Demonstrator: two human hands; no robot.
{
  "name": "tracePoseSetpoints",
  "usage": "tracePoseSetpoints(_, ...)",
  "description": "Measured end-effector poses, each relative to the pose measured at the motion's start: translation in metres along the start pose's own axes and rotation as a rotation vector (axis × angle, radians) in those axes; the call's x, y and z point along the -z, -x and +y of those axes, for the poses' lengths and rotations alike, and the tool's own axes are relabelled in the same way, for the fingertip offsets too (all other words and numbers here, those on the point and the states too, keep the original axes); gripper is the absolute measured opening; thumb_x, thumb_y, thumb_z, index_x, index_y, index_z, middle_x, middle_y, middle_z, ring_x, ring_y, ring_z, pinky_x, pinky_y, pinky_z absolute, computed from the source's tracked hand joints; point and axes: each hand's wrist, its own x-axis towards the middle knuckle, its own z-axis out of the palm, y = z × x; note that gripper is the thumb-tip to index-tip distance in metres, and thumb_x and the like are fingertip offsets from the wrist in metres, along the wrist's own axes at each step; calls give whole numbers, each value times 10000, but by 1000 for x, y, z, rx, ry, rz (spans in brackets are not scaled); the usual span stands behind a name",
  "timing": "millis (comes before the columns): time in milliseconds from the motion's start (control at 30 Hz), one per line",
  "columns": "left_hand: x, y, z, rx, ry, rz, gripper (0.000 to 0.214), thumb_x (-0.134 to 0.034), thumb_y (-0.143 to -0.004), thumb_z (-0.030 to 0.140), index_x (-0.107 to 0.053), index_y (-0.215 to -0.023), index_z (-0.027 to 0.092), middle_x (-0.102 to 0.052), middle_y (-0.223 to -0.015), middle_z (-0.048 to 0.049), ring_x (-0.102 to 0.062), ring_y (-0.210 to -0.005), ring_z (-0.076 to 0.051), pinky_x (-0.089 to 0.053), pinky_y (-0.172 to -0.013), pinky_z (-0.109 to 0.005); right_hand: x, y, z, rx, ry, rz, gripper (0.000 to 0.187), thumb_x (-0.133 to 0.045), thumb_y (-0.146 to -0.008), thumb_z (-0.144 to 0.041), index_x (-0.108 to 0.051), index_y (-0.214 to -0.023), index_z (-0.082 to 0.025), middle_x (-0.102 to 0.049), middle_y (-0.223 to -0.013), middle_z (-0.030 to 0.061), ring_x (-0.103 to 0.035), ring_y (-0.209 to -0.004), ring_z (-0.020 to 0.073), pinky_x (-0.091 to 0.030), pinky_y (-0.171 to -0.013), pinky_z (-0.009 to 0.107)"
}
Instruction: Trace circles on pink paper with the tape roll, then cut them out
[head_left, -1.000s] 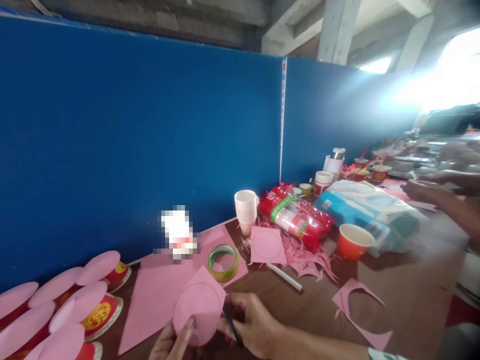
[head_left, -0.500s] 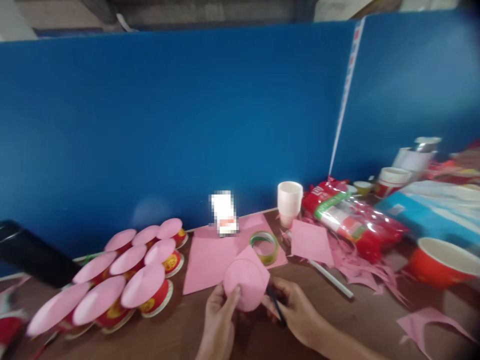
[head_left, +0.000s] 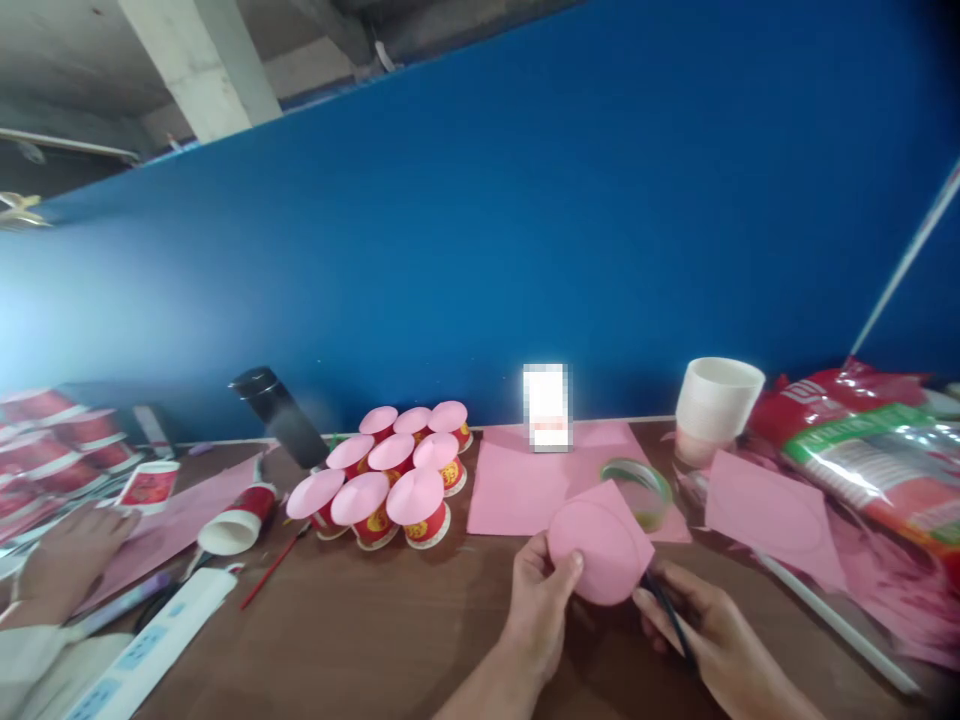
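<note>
My left hand (head_left: 541,600) pinches a piece of pink paper (head_left: 592,548), thumb on its front. The lower left of that paper is cut to a round edge, while a pointed corner stays at the upper right. Black scissors (head_left: 670,612) are in my right hand (head_left: 701,625), at the right edge of the paper; the fingers partly hide them. Behind the paper lie a roll of green tape (head_left: 637,490) and pink sheets (head_left: 499,490) on the table. To the left stand several red paper cups (head_left: 426,522) topped with pink discs.
A stack of white cups (head_left: 716,400), a red plastic package (head_left: 847,420), a square pink sheet (head_left: 772,510) and a white stick (head_left: 840,625) are on the right. Leftward are a black bottle (head_left: 277,415), a power strip (head_left: 154,640) and another person's hand (head_left: 71,560).
My view has swung left, so the table's left side and another person's hand now show. Both my hands still hold the pink paper and the scissors.
</note>
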Motion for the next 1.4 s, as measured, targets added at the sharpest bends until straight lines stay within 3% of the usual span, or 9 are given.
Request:
tracePoseSetpoints(200,0,0,0,-15,-17,9,259,-711,-664,266,-623,-842,100,-617,-706,-44,-512,-619,-108,-404,-599,-230,0,1,-4,-68,-11,58,366,-655,-626,-520,-606,-717,-169,-507,-508,-19,-452,-466,119,-377,-432,213)
tracePoseSetpoints(400,0,1,-2,-46,-18,6,314,-724,-650,267,-625,-883,80,-635,-760,-73,-540,-685,-137,-430,-661,-267,1,1,-5,-108,-16,82,435,-643,-607,-573,-602,-763,-169,-541,-551,0,-490,-491,137,-413,-453,227)
tracePoseSetpoints(600,0,0,-1,-33,-28,33,330,-750,-605,306,-633,-829,94,-633,-720,-55,-528,-622,-118,-426,-611,-246,1,1,-5,-105,-13,85,435,-642,-589,-602,-573,-649,-177,-530,-532,8,-476,-487,137,-402,-447,232)
tracePoseSetpoints(867,0,0,0,-22,-71,48,380,-756,-584,350,-634,-835,93,-633,-728,-67,-558,-669,-153,-456,-637,-276,0,4,-18,-70,-26,108,469,-624,-585,-640,-565,-523,-179,-505,-490,9,-418,-440,115,-349,-397,224)
tracePoseSetpoints(1400,-1,1,0,-84,-44,-41,254,-723,-648,286,-650,-827,121,-658,-789,-60,-597,-764,-174,-460,-722,-294,2,4,-7,-30,-76,74,450,-583,-680,-604,-542,-609,-161,-522,-530,0,-436,-451,98,-313,-379,187)
